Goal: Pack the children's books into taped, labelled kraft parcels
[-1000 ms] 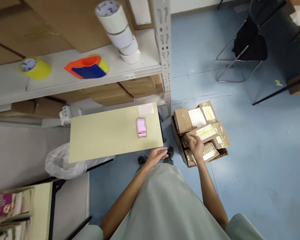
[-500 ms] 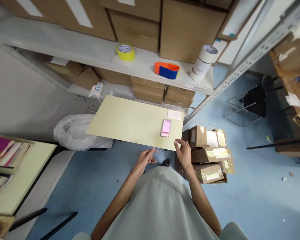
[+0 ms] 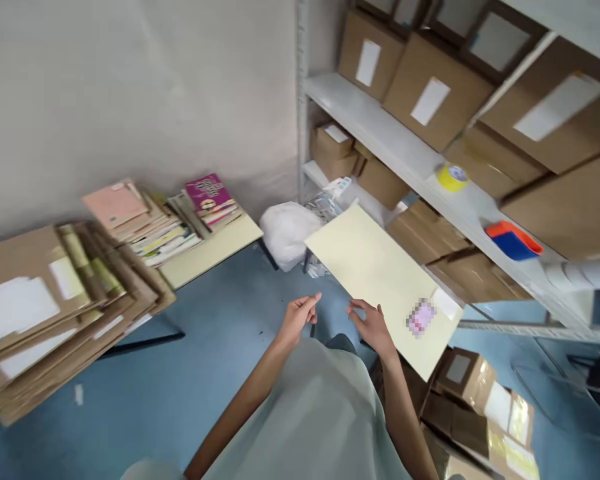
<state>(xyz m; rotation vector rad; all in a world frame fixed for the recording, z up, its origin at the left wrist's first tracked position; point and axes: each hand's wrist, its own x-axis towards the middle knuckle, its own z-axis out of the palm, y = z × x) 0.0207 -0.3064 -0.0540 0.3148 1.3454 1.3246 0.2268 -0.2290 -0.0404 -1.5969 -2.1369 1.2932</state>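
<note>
Standing near half-open, empty right fingers (image 3: 363, 307): pale table (image 3: 370, 260); left fingers (image 3: 301, 309) curled closed, empty.

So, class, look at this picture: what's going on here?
A person stands with both hands apart over the floor, with nothing visible in either. The left hand is loosely curled; the right hand is by the edge of the pale table, where a blurred pink item lies. Taped boxes sit at lower right, and flattened cardboard is piled at left.
</note>
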